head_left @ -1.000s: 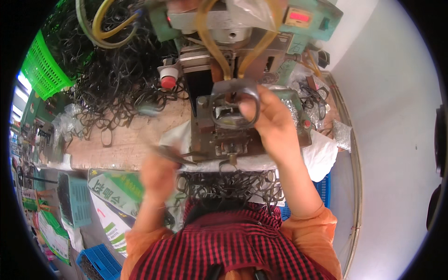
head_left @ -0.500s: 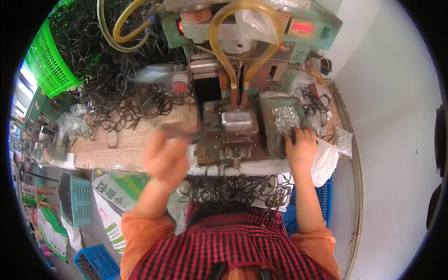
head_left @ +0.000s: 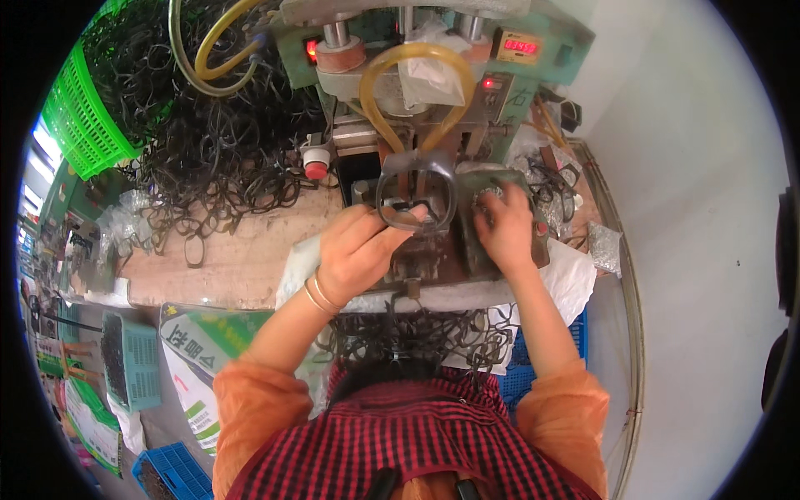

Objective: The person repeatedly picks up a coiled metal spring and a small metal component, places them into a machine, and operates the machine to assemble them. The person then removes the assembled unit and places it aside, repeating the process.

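Workbench (head_left: 233,275) with one press (head_left: 417,100), left hand (head_left: 354,254) fingers grasping one black loop (head_left: 414,190), right hand (head_left: 504,225) fingers curled on tray (head_left: 467,187)

At frame centre my left hand (head_left: 360,250) gripped a black loop (head_left: 414,198) under the press (head_left: 417,75); my right hand (head_left: 502,223) rested just right.

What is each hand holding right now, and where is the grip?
Left hand grips the dark metal ring at its lower edge. Right hand rests in the small-parts tray; grip unclear.
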`<state>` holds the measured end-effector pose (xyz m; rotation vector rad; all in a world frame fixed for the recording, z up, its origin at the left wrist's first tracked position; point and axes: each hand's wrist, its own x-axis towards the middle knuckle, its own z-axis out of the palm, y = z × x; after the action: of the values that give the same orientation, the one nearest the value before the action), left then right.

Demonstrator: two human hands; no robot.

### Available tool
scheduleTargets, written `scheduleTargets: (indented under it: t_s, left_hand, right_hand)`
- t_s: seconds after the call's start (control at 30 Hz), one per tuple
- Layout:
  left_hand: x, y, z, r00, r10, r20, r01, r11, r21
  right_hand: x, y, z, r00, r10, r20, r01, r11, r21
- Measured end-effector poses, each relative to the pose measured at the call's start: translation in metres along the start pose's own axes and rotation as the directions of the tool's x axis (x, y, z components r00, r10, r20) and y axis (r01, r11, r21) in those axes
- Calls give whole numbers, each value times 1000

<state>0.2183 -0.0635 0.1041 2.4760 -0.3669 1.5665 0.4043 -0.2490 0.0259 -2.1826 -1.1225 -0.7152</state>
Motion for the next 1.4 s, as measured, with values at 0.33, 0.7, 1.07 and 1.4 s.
scheduleTargets:
  t_s: [0.33, 0.7, 1.07, 1.4]
  left_hand:
    - [-91, -26, -93, 944, -204, -260, 319, 767, 557]
    - [-212, -251, -210, 326, -913, -247, 413, -98, 905]
    - [-90, 18, -94, 918, -389, -74, 395, 899, 190]
    - [-39, 16, -30, 942, -292, -162, 295, 955, -8]
  right_hand:
    - [-14, 38, -6, 937, 319, -141, -301, 944, 132]
    - [-13, 25, -4, 863, 498, 82, -492, 794, 357]
    - [-8, -61, -80, 904, 415, 105, -404, 745, 531]
    - [28, -106, -9, 824, 495, 275, -414, 195, 889]
